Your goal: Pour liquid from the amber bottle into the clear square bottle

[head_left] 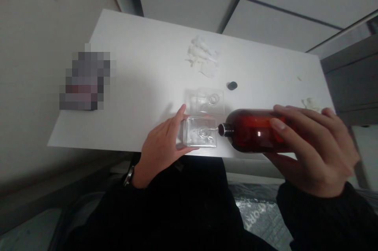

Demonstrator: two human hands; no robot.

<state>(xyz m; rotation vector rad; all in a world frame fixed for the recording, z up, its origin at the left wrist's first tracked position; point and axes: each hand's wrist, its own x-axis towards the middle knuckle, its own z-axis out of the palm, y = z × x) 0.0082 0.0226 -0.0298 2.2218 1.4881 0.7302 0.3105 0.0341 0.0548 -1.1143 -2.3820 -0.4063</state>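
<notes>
and here we are, right hand (315, 152) wrapped round the red-brown bottle (254, 131), tipped sideways over the near side of the white table (138, 70), a clear stream running from its mouth into the clear rectangular container (193, 139)! our left hand (161, 141) is half spread, thumb and fingers straddling the container's left end. we reckon the bottle is stiff, smooth, fairly weighty, slippery if wet: grip its broad body. the container looks light, rigid, perhaps brittle: gentle pressure on opposite walls.
</notes>
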